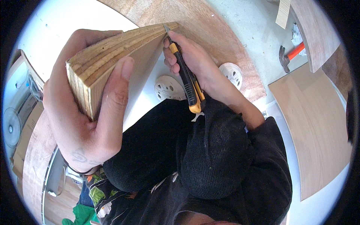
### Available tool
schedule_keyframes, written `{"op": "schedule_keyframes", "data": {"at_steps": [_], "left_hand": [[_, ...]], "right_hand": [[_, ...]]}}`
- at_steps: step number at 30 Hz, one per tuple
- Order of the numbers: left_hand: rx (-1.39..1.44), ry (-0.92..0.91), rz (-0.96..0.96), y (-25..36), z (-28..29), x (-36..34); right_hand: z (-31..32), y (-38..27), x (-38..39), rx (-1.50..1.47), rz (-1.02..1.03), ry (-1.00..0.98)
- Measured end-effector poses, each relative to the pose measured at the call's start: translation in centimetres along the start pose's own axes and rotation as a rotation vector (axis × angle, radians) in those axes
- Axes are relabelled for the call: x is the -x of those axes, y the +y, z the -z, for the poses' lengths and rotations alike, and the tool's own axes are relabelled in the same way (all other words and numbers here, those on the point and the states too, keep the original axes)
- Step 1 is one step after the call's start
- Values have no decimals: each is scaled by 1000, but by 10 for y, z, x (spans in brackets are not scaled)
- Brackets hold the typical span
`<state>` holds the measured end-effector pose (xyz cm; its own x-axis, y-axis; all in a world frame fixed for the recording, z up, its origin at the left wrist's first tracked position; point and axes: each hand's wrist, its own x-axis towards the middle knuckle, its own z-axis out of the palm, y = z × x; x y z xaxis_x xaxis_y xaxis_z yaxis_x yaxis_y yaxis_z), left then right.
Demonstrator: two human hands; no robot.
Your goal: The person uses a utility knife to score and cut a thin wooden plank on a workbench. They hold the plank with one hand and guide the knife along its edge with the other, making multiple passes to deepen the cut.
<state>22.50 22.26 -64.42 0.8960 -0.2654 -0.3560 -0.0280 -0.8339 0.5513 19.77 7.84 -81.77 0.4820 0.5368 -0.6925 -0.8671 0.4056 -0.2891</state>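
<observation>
My left hand [84, 137] is closed around the near end of a thick plywood board [114, 48], thumb on one face and the fingers behind it. The board stands on its side, its layered edge turned up toward me and running away to the far right. In my right hand [193, 56] is a black and yellow utility knife [184, 75], its blade out. The blade's tip meets the board's edge near the far end. My right thumb lies near the blade, and the knife's handle points back toward my knees.
White clogs with holes [168, 89] show beyond my black-trousered knees. A claw hammer with an orange handle [296, 51] lies at the far right, close to a light plywood sheet [315, 131]. A brown wood sheet [225, 41] lies on the floor ahead. A fan [13, 127] stands at the left.
</observation>
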Motion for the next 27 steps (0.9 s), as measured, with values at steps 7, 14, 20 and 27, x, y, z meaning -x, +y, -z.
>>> {"op": "schedule_keyframes", "data": {"at_steps": [7, 14, 20, 27], "left_hand": [[71, 4, 39, 2, 0, 0], [21, 14, -11, -1, -1, 0], [-19, -7, -21, 1, 0, 1], [82, 14, 25, 2, -2, 0]], "right_hand": [[0, 3, 1, -30, 32, -22], [-2, 2, 6, -76, -14, -20], [-1, 1, -2, -85, 0, -26], [-2, 3, 4, -82, -5, -28]]}}
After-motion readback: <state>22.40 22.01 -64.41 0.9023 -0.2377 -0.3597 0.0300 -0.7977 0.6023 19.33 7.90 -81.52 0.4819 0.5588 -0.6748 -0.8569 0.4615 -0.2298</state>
